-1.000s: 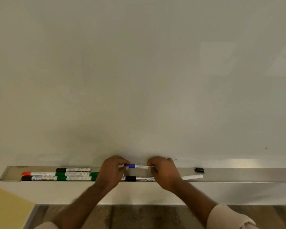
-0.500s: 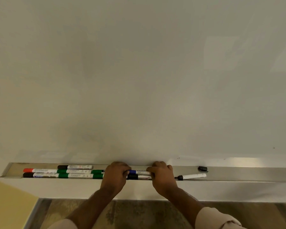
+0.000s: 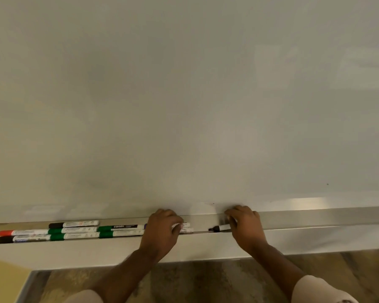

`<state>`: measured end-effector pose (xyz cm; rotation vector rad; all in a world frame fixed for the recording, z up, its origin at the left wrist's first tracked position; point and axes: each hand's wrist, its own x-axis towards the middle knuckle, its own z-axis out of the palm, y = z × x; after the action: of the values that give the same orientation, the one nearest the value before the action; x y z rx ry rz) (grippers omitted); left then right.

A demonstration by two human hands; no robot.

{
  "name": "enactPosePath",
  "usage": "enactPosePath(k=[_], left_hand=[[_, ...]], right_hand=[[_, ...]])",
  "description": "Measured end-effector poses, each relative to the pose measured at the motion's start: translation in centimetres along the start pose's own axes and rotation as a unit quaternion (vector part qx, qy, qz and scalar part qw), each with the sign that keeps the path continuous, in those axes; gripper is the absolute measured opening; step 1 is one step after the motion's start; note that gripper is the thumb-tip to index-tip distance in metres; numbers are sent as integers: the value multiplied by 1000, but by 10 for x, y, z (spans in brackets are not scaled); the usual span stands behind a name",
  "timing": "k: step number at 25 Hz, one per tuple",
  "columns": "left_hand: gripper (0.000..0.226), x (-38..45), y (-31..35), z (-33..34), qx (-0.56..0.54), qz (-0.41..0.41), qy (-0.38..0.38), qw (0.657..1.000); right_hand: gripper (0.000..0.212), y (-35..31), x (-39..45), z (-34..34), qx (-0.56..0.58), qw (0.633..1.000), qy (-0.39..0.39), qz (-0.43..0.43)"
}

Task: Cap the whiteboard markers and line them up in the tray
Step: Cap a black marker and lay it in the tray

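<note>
Now your right hand [image 3: 246,228] has its fingers curled over the uncapped marker [image 3: 219,228], which lies lengthwise in the tray [image 3: 315,217], black tip pointing toward your left hand [image 3: 163,229].

The brand name "camlin" reads in white letters on the black band of a green-ended marker [image 3: 120,227] lying in the whiteboard tray [image 3: 315,217], just left of the left hand [image 3: 162,230]. Print on the neighbouring markers is too small to read.

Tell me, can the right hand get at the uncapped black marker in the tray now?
Probably yes: the right hand is already at the uncapped black marker, covering its rear end, and nothing blocks it.
</note>
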<state>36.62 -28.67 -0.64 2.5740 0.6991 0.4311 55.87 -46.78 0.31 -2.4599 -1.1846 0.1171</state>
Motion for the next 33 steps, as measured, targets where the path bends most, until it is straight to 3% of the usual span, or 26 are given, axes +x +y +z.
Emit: enactPosePath(k=[3,8,12,20,26,30,33], left_hand=[[15,6,33,20,-6,26,-18,999],[19,23,76,38,-10,29,-25,999],[25,38,105,51,-9,30,-30,999],[33,64,144,89,61,45,-127,989],[34,68,147,106,105,75,-125,984],[24,66,137,111,116,70,-146,980],[25,60,129,100,106,76,-122,984]], right_hand=[[29,32,-5,-15,-32,999,-16,8],[51,39,-12,-3,-81,983,-104,-127],[41,52,-19,1,-100,979,-94,-151],[39,118,-32,-33,-125,984,-64,-111],[40,149,-52,-56,-156,986,-39,-48],[37,146,-57,-64,-160,987,-24,-9],[38,133,-54,-64,-152,988,-15,-2]])
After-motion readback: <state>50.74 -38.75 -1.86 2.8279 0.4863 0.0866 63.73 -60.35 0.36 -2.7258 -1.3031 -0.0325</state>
